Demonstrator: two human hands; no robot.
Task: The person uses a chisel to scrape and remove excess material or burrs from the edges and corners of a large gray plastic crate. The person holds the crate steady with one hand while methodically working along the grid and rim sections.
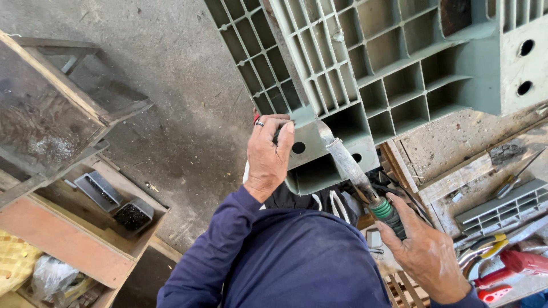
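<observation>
Left hand (267,154) grips pallet (365,68) corner, fingers wrapped. Right hand (425,251) clenched on iron (357,174), tip at pallet's corner block. I'd brace firmly, hold tip flat and steady.

A crumpled clear plastic bag (50,278) lies at lower left beside a yellow woven sack (14,256).

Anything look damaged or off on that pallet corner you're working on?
Yes. The grey plastic pallet has a dark hole near its top edge where a grid cell looks broken out. The tool in the right hand has a grimy, crusted shaft.
</observation>
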